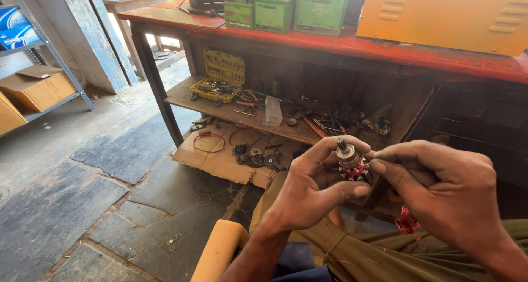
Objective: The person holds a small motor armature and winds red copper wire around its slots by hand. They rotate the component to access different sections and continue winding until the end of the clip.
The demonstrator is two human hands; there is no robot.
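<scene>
Motor armature (350, 162), a small one with a bare shaft tip, a copper-coloured commutator and red insulation around its windings, sits upright between both hands, in the air above the person's lap and in front of the workbench. The left hand (313, 191) is closed around its lower body, thumb and forefinger curled on either side. The right hand (440, 191) is pinched shut against the red winding area at the armature's side; whether it grips a wire or only the insulation is too small to tell. A scrap of red material (407, 221) lies below the right hand on the olive trousers.

Judging by the loose red scrap and the frayed look of the insulation, some material appears to be already off the core, while most of the winding seems to be in place, so the work looks partly done.

Beyond the hands, the lower shelf (181, 98) of the red-topped surface (385, 45) carries a yellow socket set (220, 76), pliers and scattered tools. A cardboard sheet (220, 161) on the stone floor holds a loop of red wire (209, 143) and several dark round parts. Green boxes (286, 10) stand on top.
</scene>
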